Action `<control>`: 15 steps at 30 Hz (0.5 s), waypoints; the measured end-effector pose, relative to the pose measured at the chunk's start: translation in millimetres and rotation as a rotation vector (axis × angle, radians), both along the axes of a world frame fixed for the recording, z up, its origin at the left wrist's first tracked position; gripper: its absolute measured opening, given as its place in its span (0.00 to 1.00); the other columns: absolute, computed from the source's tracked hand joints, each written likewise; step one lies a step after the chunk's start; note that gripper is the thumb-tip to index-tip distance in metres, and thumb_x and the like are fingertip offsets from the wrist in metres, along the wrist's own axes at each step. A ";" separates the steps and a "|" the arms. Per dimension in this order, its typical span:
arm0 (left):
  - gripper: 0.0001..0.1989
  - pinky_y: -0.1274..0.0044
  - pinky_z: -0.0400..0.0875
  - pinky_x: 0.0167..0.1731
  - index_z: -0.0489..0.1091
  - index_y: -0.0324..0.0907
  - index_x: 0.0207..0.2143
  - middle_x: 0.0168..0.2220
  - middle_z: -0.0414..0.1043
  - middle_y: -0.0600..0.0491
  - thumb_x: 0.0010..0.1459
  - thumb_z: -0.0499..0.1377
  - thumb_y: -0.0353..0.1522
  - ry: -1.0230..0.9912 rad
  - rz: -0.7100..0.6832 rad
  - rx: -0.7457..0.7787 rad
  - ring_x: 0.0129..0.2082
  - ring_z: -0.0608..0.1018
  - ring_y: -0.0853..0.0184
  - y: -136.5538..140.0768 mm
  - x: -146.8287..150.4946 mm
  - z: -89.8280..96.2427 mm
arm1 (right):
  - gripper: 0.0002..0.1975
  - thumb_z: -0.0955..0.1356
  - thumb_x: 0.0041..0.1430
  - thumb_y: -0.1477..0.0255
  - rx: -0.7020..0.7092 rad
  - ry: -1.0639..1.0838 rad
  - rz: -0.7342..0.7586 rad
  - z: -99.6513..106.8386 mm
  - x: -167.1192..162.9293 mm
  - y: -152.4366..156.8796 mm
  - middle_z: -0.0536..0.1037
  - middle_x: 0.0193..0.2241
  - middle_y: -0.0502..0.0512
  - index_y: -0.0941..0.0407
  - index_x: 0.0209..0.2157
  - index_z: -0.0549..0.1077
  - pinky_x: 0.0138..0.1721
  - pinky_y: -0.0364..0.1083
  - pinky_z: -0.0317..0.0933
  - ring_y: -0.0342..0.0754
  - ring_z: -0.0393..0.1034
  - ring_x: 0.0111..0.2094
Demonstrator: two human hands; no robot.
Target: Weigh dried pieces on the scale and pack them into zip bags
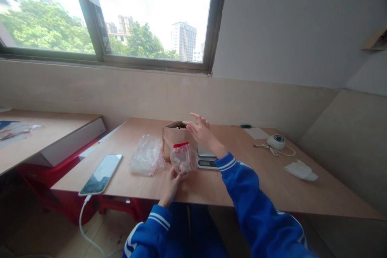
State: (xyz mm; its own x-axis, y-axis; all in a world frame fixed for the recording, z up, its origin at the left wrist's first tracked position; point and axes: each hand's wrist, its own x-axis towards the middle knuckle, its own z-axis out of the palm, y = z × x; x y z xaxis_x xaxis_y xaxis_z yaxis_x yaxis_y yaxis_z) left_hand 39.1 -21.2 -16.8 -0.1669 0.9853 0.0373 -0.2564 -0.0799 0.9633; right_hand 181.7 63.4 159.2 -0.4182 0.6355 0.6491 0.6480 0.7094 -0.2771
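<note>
A: Left hand (173, 181) pinches small zip bag (181, 158) at its base, six o'clock of paper bag (175, 139). Right hand (201, 131), fingers spread, hovers empty at its mouth
B: Risk: thin pinch slips, contents spill near scale (206, 158)

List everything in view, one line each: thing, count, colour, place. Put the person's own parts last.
small zip bag: 1, clear with red strip, held upright at desk front
paper bag: 1, brown, open, behind the small bag
pile of zip bags: 1, clear, left of paper bag
scale: 1, white, right of small bag
phone: 1, dark screen, desk's left edge, white cable attached
dome camera: 1, white, far right
desk: 1, wooden
left hand: blue sleeve, grips small zip bag
right hand: blue sleeve, open beside the paper bag's mouth
</note>
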 end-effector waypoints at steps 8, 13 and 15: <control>0.24 0.68 0.69 0.48 0.73 0.39 0.43 0.43 0.77 0.46 0.45 0.65 0.42 0.066 -0.019 0.039 0.46 0.77 0.57 -3.5 0.5 7.9 | 0.15 0.60 0.53 0.83 -0.418 0.228 0.301 -48.2 22.8 -44.0 0.77 0.29 0.52 0.56 0.31 0.76 0.35 0.44 0.64 0.47 0.71 0.31; 0.21 0.67 0.70 0.46 0.74 0.37 0.39 0.41 0.78 0.45 0.46 0.64 0.42 0.078 -0.032 0.076 0.43 0.78 0.56 -1.9 -1.7 2.2 | 0.15 0.64 0.58 0.77 -0.574 0.066 0.399 -87.4 13.3 -47.4 0.77 0.43 0.56 0.54 0.47 0.73 0.42 0.46 0.65 0.49 0.72 0.39; 0.21 0.66 0.70 0.45 0.75 0.36 0.38 0.40 0.79 0.44 0.46 0.65 0.42 0.067 -0.036 0.075 0.41 0.78 0.55 -1.0 -2.4 -1.2 | 0.18 0.67 0.55 0.77 -0.620 0.023 0.400 -95.0 8.5 -44.3 0.77 0.41 0.54 0.54 0.49 0.72 0.38 0.45 0.65 0.48 0.71 0.36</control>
